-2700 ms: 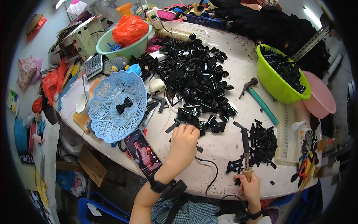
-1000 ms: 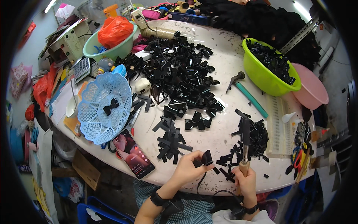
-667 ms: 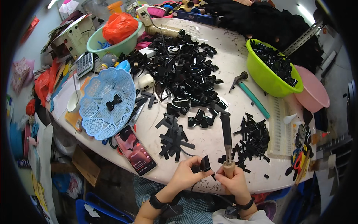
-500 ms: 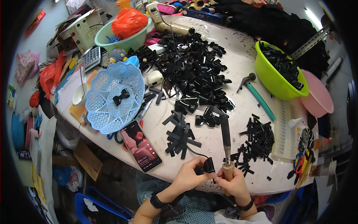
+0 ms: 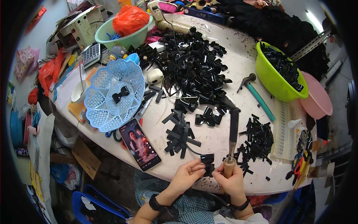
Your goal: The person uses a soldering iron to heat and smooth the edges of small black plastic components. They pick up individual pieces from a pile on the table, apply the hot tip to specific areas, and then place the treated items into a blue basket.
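A glossy black bow (image 5: 207, 159) stands between my hands near the front edge of the table. My left hand (image 5: 186, 174) is closed on its left side, fingertips pinching it. My right hand (image 5: 232, 180) is wrapped round the wooden handle of a long dark-bladed tool (image 5: 233, 128), whose blade points away across the table. Its thumb and forefinger reach the bow's right side. Just beyond lie loose black strips (image 5: 182, 136) and a big heap of black bows (image 5: 194, 71). Small black strips (image 5: 258, 140) are piled right of the blade.
A blue lace-edged basket (image 5: 100, 108) with one black bow stands at left, beside a phone (image 5: 141, 145). A lime-green basin (image 5: 266, 76) of black pieces and a pink basin (image 5: 317, 97) are at right. A green-handled hammer (image 5: 259, 100) and scissors (image 5: 298, 164) lie nearer.
The bow has turned between my hands, showing more of its face. My left fingers have loosened and shifted slightly left; the bladed tool has swung slightly right. The phone's picture has changed.
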A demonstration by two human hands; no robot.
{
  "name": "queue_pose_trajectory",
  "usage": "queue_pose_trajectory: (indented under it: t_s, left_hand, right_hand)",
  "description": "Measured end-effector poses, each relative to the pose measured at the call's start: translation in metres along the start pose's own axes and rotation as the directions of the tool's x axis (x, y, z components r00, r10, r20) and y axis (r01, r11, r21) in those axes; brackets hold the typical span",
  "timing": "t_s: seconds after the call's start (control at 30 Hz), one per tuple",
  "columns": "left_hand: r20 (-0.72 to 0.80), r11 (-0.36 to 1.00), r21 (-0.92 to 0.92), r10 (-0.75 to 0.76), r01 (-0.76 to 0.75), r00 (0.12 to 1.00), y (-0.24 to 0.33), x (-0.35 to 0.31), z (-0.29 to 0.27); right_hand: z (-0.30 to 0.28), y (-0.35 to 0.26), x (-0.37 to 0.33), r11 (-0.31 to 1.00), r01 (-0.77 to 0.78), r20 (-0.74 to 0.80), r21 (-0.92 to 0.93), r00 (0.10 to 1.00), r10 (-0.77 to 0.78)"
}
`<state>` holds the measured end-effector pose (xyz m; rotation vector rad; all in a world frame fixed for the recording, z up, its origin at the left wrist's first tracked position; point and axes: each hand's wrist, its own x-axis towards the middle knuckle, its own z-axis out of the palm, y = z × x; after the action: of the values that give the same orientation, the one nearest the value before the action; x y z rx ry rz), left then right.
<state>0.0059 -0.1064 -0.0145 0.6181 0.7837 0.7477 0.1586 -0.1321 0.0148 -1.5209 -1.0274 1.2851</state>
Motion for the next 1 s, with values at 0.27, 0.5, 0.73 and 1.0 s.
queue_pose_trajectory:
  t_s: [0.27, 0.5, 0.73, 1.0]
  left_hand:
    - [-0.090, 0.999, 0.038, 0.033, -0.030, 0.995, 0.002, -0.004, 0.002]
    - [-0.052, 0.998, 0.064, -0.007, 0.010, 0.999, 0.000, -0.002, -0.001]
    - [-0.070, 0.996, 0.088, -0.017, 0.023, 0.997, 0.002, -0.003, 0.001]
    - [-0.092, 0.990, 0.137, -0.009, 0.022, 0.996, 0.000, -0.002, 0.002]
  right_hand:
    - [0.008, 0.000, 0.011, 0.990, 0.110, 0.039, -0.094, 0.994, -0.106]
    - [0.008, -0.003, 0.012, 0.992, 0.070, 0.049, -0.109, 0.997, -0.065]
    - [0.008, -0.008, 0.012, 0.990, 0.046, 0.062, -0.137, 0.997, -0.037]
    - [0.004, 0.004, 0.013, 0.990, 0.071, 0.042, -0.123, 0.997, -0.067]
